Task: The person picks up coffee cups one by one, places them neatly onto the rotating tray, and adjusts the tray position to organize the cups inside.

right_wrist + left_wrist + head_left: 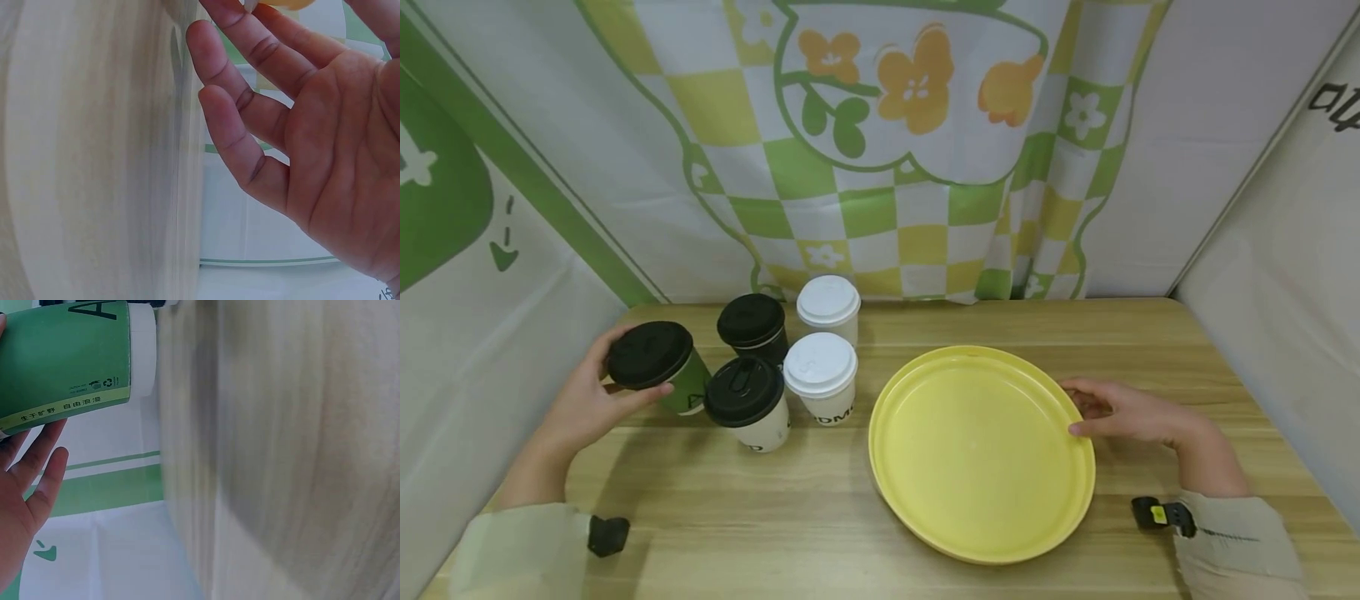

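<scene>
A tapered green paper cup with a matte black lid (pixel 681 380) is being held, tilted, at the left of the wood-grained counter (pixel 760 517) by the curled grip of the left hand (pixel 591 404). Presumably it is being moved; steady, level handling is probably being called for next. Nearby are standing a black-lidded black paper cup (pixel 752 325), a black-lidded white paper cup (pixel 749 404) and 2 white-lidded white paper cups (pixel 821 375). A smooth, round yellow plastic tray (pixel 977 458) is being pinched lightly at its rim by the right hand's (pixel 1123 412) loose grip.

The pale wood-grain table (pixel 737 517) bears 1 black paper cup (pixel 766 346) and 3 white paper cups (pixel 833 403); contact with the round yellow tray (pixel 981 454) is unclear.
</scene>
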A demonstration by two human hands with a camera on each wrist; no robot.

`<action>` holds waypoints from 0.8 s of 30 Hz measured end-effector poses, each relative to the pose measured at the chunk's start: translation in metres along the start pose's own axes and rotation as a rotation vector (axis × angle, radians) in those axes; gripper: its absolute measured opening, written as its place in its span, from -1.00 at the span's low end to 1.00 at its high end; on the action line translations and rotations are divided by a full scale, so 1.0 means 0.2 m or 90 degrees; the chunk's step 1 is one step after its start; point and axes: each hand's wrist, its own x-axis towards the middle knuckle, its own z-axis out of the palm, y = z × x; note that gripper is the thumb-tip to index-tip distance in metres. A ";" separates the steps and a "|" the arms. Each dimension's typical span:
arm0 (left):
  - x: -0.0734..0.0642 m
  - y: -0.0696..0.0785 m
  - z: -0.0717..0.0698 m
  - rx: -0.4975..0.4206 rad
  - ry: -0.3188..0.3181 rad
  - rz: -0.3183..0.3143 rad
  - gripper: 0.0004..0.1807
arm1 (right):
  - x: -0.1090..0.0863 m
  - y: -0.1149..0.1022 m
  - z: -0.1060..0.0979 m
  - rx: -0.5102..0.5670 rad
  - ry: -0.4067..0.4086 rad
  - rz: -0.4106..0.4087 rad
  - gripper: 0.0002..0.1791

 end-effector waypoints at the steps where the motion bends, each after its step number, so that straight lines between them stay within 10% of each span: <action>1: 0.00 0.01 0.00 0.003 0.003 -0.002 0.04 | 0.00 0.00 0.00 -0.001 0.000 0.002 -0.26; 24: 0.03 0.26 -0.08 0.023 0.064 0.086 0.01 | -0.01 0.00 0.00 0.005 -0.007 0.013 -0.25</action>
